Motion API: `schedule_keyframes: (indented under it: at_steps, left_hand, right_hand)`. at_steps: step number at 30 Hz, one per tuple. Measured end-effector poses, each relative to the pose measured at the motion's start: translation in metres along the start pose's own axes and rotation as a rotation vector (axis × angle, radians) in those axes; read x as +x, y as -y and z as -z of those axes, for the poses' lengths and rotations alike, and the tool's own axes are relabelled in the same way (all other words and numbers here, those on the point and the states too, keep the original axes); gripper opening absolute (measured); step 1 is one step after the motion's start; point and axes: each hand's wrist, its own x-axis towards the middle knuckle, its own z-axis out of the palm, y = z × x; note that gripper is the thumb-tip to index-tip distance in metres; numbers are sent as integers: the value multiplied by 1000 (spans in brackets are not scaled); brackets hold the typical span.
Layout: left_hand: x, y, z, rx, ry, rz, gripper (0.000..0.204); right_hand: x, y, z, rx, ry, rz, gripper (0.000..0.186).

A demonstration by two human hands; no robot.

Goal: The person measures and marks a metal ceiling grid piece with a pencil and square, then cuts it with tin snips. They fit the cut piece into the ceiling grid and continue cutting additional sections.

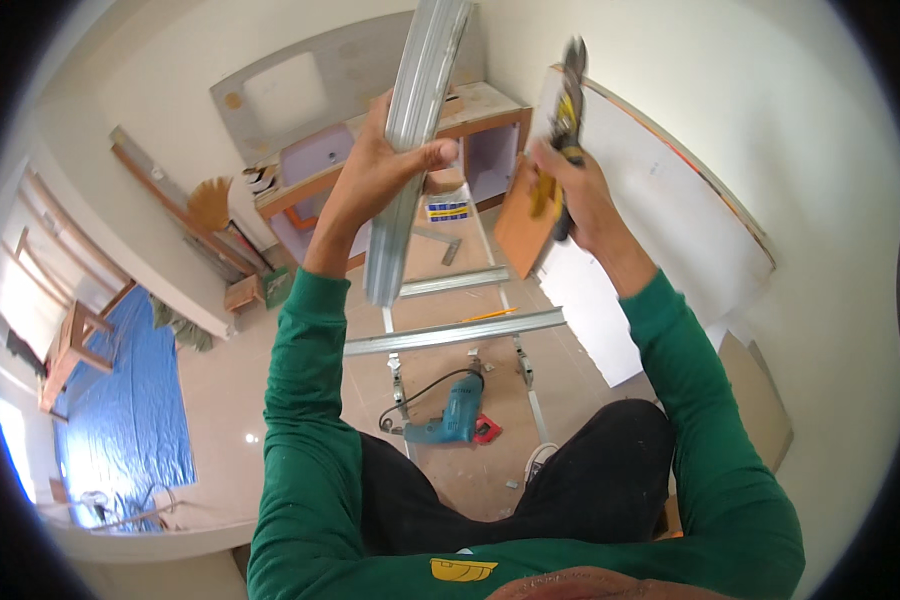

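Observation:
My left hand (380, 175) grips a galvanised metal channel (420, 80), raised at a slant in the upper middle of the view. To its right, my right hand (580, 190) holds black-and-yellow tin snips (568, 115) pointed upward; they are slightly blurred, and I cannot tell whether the blades are apart. Below my hands, metal channels (455, 328) lie crosswise over thinner rails on the tiled floor, with a pencil (492, 314) and a metal square (450, 250) near them. A teal power drill (458, 410) lies between my legs, beside a red item (488, 428).
A counter (500, 105) with a sink and open cabinets stands at the back. White and orange boards (670, 190) lean on the right wall. At left are timber lengths (175, 215), a broom (213, 195), and a blue sheet (125, 410) with a wooden bench (75, 355).

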Motion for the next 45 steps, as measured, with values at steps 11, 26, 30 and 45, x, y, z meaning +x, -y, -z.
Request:
schedule_keyframes:
  at_steps: [11, 26, 30, 45]
  left_hand:
    - [3, 14, -51, 129, 39, -178, 78]
    - [1, 3, 6, 467, -197, -83, 79]
    - [-3, 7, 1, 484, -316, -173, 78]
    - [-10, -37, 29, 707, -360, 116, 85]
  right_hand:
    - [41, 30, -61, 341, -59, 168, 23]
    - [14, -57, -28, -635, 195, 175, 37]
    - [12, -72, -30, -648, 229, 256, 35]
    - [32, -34, -57, -878, 169, 497, 46]
